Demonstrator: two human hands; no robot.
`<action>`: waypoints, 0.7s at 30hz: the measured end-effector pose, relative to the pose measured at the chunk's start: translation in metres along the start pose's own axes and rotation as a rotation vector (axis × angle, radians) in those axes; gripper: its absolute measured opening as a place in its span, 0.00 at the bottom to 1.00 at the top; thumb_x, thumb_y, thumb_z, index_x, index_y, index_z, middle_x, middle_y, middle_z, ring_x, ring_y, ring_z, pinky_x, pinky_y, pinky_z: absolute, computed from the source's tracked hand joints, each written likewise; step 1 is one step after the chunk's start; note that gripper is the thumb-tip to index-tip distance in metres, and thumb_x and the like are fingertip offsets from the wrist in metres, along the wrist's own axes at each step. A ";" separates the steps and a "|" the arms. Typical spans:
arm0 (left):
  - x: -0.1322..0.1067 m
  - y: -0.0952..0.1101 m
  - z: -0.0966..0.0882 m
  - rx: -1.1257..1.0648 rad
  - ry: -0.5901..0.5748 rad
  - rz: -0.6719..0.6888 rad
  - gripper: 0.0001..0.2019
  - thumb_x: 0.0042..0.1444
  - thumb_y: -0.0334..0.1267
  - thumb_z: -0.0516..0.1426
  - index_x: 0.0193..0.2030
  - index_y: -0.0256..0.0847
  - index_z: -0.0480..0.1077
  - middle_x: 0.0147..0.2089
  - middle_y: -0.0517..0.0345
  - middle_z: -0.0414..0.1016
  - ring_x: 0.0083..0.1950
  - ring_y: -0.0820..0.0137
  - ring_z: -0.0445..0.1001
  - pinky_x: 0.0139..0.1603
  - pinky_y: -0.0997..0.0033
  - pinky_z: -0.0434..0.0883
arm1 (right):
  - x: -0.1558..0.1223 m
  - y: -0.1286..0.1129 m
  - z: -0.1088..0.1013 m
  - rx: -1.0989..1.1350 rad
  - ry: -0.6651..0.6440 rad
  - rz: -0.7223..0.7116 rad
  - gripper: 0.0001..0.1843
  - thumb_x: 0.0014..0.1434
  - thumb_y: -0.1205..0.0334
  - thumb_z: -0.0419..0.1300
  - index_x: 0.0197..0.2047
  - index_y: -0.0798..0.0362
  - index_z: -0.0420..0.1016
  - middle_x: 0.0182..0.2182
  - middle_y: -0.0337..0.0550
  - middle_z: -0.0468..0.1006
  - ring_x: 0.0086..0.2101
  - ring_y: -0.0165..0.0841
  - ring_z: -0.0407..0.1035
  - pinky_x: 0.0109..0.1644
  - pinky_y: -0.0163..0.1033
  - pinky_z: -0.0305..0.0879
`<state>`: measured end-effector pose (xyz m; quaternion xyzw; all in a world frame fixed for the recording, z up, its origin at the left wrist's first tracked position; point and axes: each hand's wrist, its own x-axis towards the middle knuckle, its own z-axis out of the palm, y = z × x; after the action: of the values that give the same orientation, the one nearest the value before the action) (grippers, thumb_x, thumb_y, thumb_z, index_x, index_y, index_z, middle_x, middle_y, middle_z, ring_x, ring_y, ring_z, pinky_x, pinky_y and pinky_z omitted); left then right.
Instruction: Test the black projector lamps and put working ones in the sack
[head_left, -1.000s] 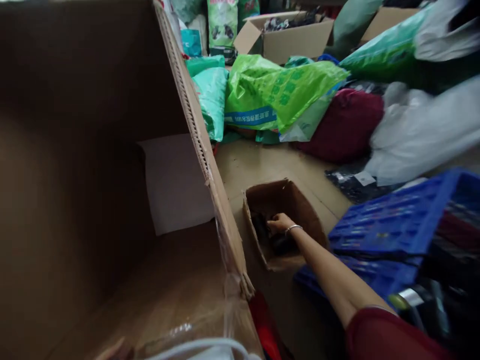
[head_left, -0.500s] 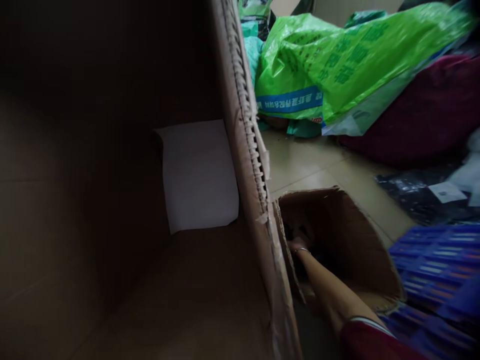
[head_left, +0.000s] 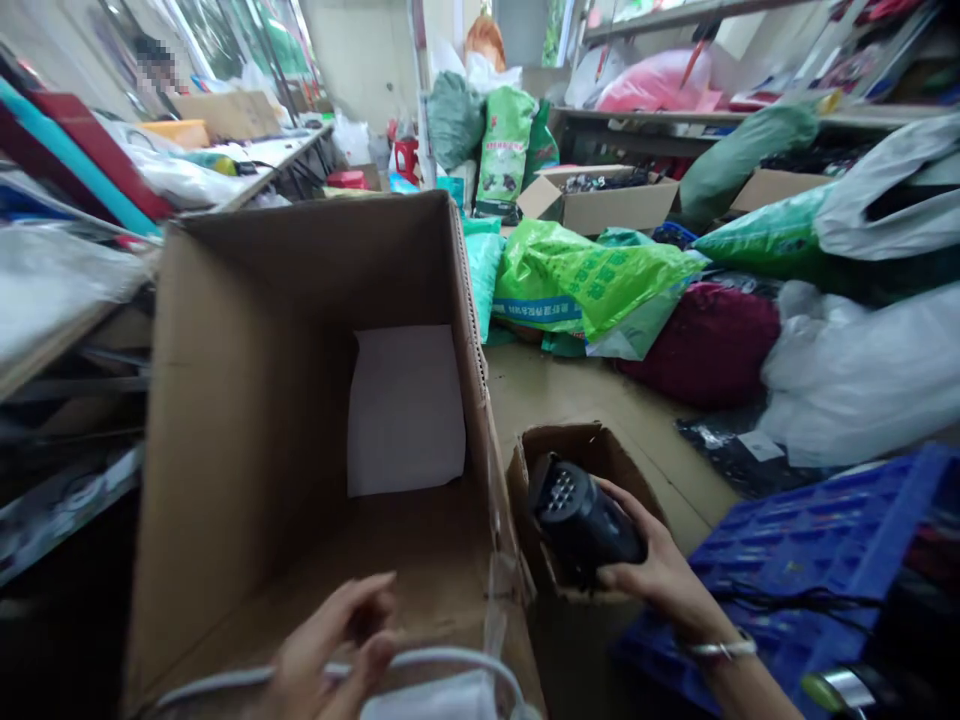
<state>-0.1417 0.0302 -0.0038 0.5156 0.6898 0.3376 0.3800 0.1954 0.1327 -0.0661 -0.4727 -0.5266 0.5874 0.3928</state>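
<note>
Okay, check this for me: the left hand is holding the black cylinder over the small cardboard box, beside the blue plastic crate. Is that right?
Not quite. The head view shows that the right hand holds it, not the left hand. The rest stands: the black cylinder is over the small cardboard box, beside the blue plastic crate.

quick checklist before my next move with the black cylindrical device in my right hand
1. Black cylindrical device held in right hand: ok
2. White cord gripped by left hand: cannot tell
3. Large brown cardboard box open at the top: ok
4. Inside of small brown cardboard box visible: not ok, the device blocks it
5. Right wrist clear of blue plastic crate: cannot tell
</note>
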 end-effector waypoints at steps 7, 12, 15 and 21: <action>-0.012 0.088 0.007 -0.200 -0.550 0.086 0.27 0.58 0.54 0.50 0.58 0.37 0.59 0.47 0.46 0.69 0.38 0.67 0.73 0.30 0.73 0.73 | -0.064 -0.076 0.077 -0.160 -0.235 -0.282 0.51 0.39 0.67 0.65 0.64 0.43 0.46 0.52 0.46 0.60 0.48 0.40 0.67 0.49 0.41 0.66; -0.047 0.082 -0.022 -0.190 -0.506 0.049 0.23 0.57 0.53 0.52 0.49 0.36 0.60 0.37 0.54 0.69 0.30 0.69 0.71 0.24 0.73 0.71 | -0.086 -0.104 0.103 -0.333 -0.349 -0.328 0.55 0.35 0.73 0.63 0.65 0.41 0.43 0.51 0.45 0.60 0.41 0.38 0.68 0.42 0.41 0.71; -0.069 0.076 -0.038 -0.203 -0.449 0.072 0.28 0.55 0.55 0.53 0.55 0.36 0.55 0.37 0.53 0.70 0.31 0.68 0.72 0.28 0.69 0.72 | -0.092 -0.116 0.115 -0.544 -0.369 -0.461 0.58 0.34 0.75 0.63 0.66 0.43 0.41 0.51 0.46 0.59 0.49 0.43 0.63 0.53 0.47 0.64; -0.099 0.074 -0.043 0.014 -0.171 0.140 0.21 0.57 0.44 0.54 0.56 0.41 0.58 0.44 0.48 0.74 0.45 0.59 0.73 0.45 0.60 0.68 | -0.098 -0.120 0.138 -0.751 -0.397 -0.526 0.59 0.38 0.77 0.60 0.68 0.46 0.33 0.52 0.50 0.55 0.50 0.43 0.59 0.55 0.49 0.63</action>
<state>-0.1273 -0.0513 0.0980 0.5920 0.6196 0.3133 0.4092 0.0815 0.0213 0.0663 -0.3116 -0.8678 0.3168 0.2224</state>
